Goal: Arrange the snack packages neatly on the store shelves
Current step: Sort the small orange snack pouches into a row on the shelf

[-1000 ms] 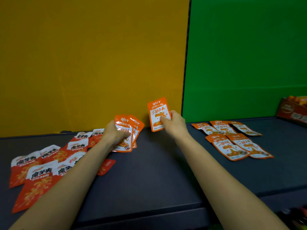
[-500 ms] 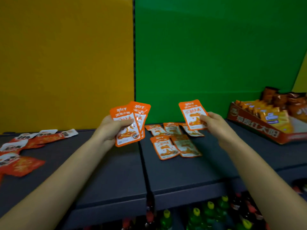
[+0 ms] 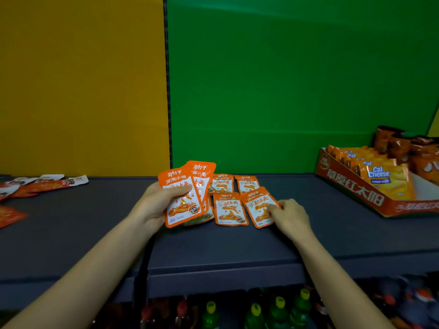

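Observation:
My left hand point(image 3: 155, 205) grips a fanned stack of orange snack packets point(image 3: 184, 191), held upright just above the dark shelf point(image 3: 237, 243). My right hand point(image 3: 289, 216) pinches the right edge of a single orange packet point(image 3: 259, 206), which lies low on the shelf at the right end of the front row. Beside it another orange packet point(image 3: 230, 210) lies flat, and two more packets point(image 3: 247, 184) lie in the row behind. The left hand's stack hides part of this group.
Red-and-white packets point(image 3: 45, 184) lie scattered on the shelf at far left. An orange display box point(image 3: 356, 188) with Cal Cheese bags and brown bags stands at right. Yellow and green back panels rise behind. Bottles point(image 3: 280, 309) stand on the level below.
The view swung right from the yellow section to the green one. My right hand lowered its single packet from mid-air onto the shelf beside the laid-out packets. My left hand kept its stack.

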Available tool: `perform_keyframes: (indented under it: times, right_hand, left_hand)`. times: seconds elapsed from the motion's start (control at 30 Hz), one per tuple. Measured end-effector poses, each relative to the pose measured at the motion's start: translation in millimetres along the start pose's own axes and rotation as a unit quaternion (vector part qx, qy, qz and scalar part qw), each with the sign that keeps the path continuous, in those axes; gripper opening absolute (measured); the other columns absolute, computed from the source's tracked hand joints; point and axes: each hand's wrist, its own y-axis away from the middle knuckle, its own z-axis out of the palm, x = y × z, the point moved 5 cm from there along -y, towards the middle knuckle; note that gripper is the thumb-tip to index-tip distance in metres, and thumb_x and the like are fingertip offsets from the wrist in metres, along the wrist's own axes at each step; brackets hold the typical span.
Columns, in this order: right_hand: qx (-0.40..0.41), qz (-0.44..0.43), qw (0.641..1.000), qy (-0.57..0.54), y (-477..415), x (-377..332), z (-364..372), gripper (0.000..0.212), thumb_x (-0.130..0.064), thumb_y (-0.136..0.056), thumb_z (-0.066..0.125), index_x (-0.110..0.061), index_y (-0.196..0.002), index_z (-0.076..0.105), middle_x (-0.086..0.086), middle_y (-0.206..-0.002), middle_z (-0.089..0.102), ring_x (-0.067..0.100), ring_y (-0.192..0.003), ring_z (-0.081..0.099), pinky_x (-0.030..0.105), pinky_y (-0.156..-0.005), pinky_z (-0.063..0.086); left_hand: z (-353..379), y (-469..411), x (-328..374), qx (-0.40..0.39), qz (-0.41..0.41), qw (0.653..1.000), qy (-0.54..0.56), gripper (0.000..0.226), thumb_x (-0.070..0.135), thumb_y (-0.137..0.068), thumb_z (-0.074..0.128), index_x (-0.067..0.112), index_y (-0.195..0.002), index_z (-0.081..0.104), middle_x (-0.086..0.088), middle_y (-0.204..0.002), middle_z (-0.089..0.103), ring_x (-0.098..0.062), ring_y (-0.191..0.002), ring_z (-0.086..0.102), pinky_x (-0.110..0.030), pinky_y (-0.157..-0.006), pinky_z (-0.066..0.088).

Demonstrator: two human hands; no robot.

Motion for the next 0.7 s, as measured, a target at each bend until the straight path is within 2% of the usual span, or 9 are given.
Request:
perform_keyframes:
  times: [0.13,0.3,0.37,0.43,0.5,0.57,0.63,0.7]
  right_hand:
    - [0.019,-0.029,0.998,0.055,5.1,-1.5,-0.3,0.040,-0.034,-0.093,0.044,-0.001,-0.104,0.063,0.015,-0.119,0.052,0.035,-0.112,0.045,0.039,-0.094,0.037]
    - [0.050,-0.042,0.996,0.056,14.1,-3.6,-4.4,0.043,-0.037,-0.090,0.052,-0.001,-0.113,0.052,0.014,-0.125,0.042,0.034,-0.113,0.042,0.040,-0.095,0.036]
    - [0.105,-0.074,0.991,0.041,21.9,-10.7,-13.2,0.043,-0.038,-0.088,0.057,-0.006,-0.116,0.050,0.011,-0.128,0.039,0.033,-0.115,0.041,0.041,-0.096,0.035]
    - [0.157,-0.143,0.977,-0.010,34.5,-26.3,-21.5,0.033,-0.035,-0.090,0.056,-0.012,-0.113,0.055,0.008,-0.124,0.044,0.028,-0.114,0.044,0.039,-0.094,0.034]
    - [0.108,-0.199,0.968,-0.109,48.7,-48.3,-18.6,0.021,-0.033,-0.093,0.051,-0.017,-0.102,0.062,0.004,-0.113,0.056,0.021,-0.104,0.052,0.035,-0.090,0.038]
    - [-0.020,-0.210,0.957,-0.198,62.1,-71.3,-3.9,0.030,-0.037,-0.095,0.045,-0.016,-0.093,0.066,0.002,-0.101,0.065,0.018,-0.095,0.058,0.033,-0.086,0.042]
    - [-0.075,-0.217,0.954,-0.190,71.0,-88.0,9.4,0.040,-0.046,-0.094,0.042,-0.015,-0.088,0.066,-0.001,-0.090,0.067,0.016,-0.086,0.060,0.034,-0.080,0.045]
    - [-0.060,-0.212,0.963,-0.158,73.3,-93.7,15.6,0.034,-0.048,-0.091,0.048,-0.019,-0.078,0.060,-0.008,-0.077,0.061,0.010,-0.070,0.053,0.031,-0.065,0.041]
  left_hand:
    - [-0.6,5.8,-2.0,0.007,-0.001,1.000,0.007,0.016,0.010,-0.078,0.070,0.015,-0.089,0.059,-0.002,-0.066,0.073,-0.015,-0.052,0.070,-0.028,-0.046,0.057]
    - [0.7,13.7,-1.6,-0.006,-0.004,1.000,0.009,0.013,0.009,-0.079,0.068,0.015,-0.088,0.059,-0.001,-0.060,0.073,-0.015,-0.052,0.070,-0.027,-0.046,0.057]
    - [0.4,17.3,-1.1,-0.011,-0.005,1.000,0.009,0.014,0.010,-0.079,0.068,0.015,-0.088,0.059,-0.001,-0.061,0.073,-0.016,-0.052,0.070,-0.028,-0.047,0.058]
    - [1.1,21.9,-0.8,-0.018,-0.003,1.000,0.009,0.015,0.010,-0.079,0.068,0.014,-0.091,0.059,-0.001,-0.062,0.073,-0.016,-0.053,0.070,-0.027,-0.046,0.057]
    - [4.1,27.5,-1.7,-0.029,0.000,1.000,0.007,0.017,0.009,-0.079,0.068,0.013,-0.092,0.059,-0.002,-0.063,0.073,-0.016,-0.053,0.070,-0.026,-0.045,0.056]
    - [8.4,34.1,-5.3,-0.041,0.001,0.999,0.003,0.018,0.009,-0.078,0.068,0.013,-0.093,0.058,-0.002,-0.064,0.073,-0.016,-0.053,0.070,-0.025,-0.044,0.055]
    - [11.9,39.7,-9.6,-0.053,0.001,0.999,0.003,0.020,0.008,-0.078,0.069,0.012,-0.095,0.059,-0.003,-0.066,0.074,-0.016,-0.054,0.070,-0.025,-0.045,0.055]
    - [10.9,43.6,-12.6,-0.054,0.002,0.998,0.006,0.019,0.007,-0.078,0.068,0.012,-0.094,0.059,-0.002,-0.066,0.074,-0.015,-0.054,0.070,-0.024,-0.045,0.055]
